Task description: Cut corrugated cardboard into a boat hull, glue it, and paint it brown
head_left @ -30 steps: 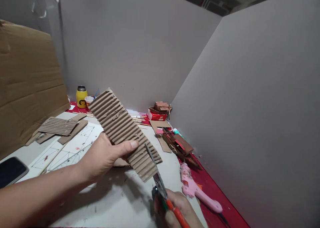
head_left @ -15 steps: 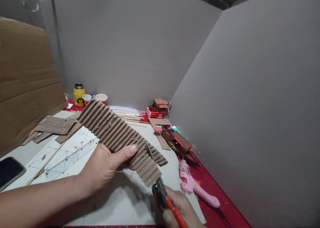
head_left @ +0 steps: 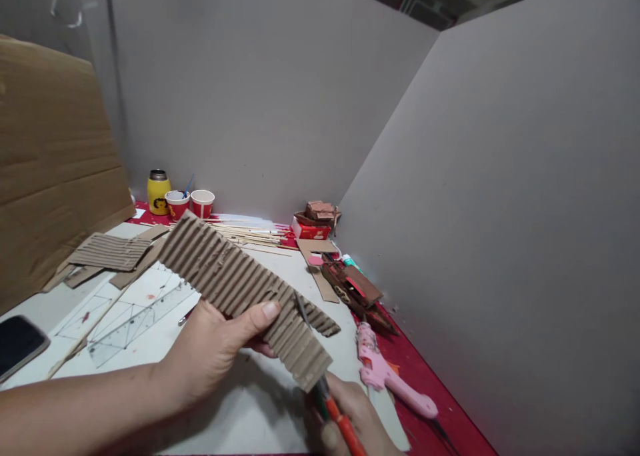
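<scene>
My left hand (head_left: 217, 343) grips a long strip of ridged corrugated cardboard (head_left: 220, 276), thumb on top, holding it slanted above the white work board (head_left: 240, 409). My right hand (head_left: 350, 416) is closed on red-handled scissors (head_left: 325, 393) at the bottom edge. The blades sit in a cut partway into the strip's near end, where a narrow sliver splits off to the right.
A pink glue gun (head_left: 385, 373) lies on the red cloth at the right. Cardboard scraps (head_left: 113, 251), a ruler (head_left: 140, 323), a phone (head_left: 20, 343), two red cups (head_left: 190, 203), a yellow jar (head_left: 158, 191), wooden sticks (head_left: 250, 233) and small brown models (head_left: 357, 286) surround the board. Grey walls stand behind and right.
The cardboard strip has tilted lower and flatter, uncovering the cups behind it. The scissors have cut further into its near end.
</scene>
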`<act>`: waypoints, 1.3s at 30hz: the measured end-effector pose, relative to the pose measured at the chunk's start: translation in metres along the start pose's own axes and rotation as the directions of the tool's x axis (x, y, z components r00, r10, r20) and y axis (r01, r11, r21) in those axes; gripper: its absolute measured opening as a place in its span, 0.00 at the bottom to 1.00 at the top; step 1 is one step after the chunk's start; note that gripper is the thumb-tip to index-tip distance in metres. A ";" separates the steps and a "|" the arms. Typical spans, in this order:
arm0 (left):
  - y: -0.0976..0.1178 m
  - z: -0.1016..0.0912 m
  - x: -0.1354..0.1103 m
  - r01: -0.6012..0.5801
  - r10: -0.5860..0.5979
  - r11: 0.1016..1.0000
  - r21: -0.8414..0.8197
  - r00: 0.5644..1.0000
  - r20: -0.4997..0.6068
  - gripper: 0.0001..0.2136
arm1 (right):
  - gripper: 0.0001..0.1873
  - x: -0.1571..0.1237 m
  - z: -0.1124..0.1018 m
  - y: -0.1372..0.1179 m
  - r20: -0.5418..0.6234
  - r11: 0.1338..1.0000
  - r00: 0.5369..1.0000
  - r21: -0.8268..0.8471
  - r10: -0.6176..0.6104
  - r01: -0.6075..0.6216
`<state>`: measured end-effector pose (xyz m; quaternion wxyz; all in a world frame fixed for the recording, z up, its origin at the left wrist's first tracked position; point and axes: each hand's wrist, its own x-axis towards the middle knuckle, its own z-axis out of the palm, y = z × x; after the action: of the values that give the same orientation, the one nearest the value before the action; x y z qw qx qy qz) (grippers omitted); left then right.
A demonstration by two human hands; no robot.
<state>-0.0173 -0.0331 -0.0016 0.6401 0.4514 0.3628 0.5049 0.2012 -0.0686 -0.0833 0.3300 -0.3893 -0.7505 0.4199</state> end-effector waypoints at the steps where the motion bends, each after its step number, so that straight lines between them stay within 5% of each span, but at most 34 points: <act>1: -0.001 0.000 0.000 0.003 -0.003 1.000 0.003 1.000 0.002 0.11 | 0.29 0.000 0.000 0.000 -0.010 1.000 1.000 -0.023 0.006 -0.007; 22: 0.001 0.005 -0.009 0.060 -0.062 0.992 -0.112 0.998 -0.007 0.11 | 0.22 0.000 0.000 0.002 -0.008 0.993 0.993 0.017 -0.116 0.117; 33: -0.003 0.000 -0.010 0.091 -0.086 0.994 -0.064 0.993 0.079 0.12 | 0.22 0.001 -0.002 -0.008 0.043 0.993 0.993 -0.001 -0.114 0.114; 39: 0.009 0.001 -0.010 0.100 -0.087 0.990 -0.095 0.987 0.138 0.09 | 0.22 0.004 0.000 -0.006 -0.033 0.988 0.987 -0.003 -0.155 0.155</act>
<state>-0.0214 -0.0424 0.0075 0.7080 0.4334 0.3139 0.4608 0.1973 -0.0679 -0.0772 0.3739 -0.3369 -0.7728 0.3865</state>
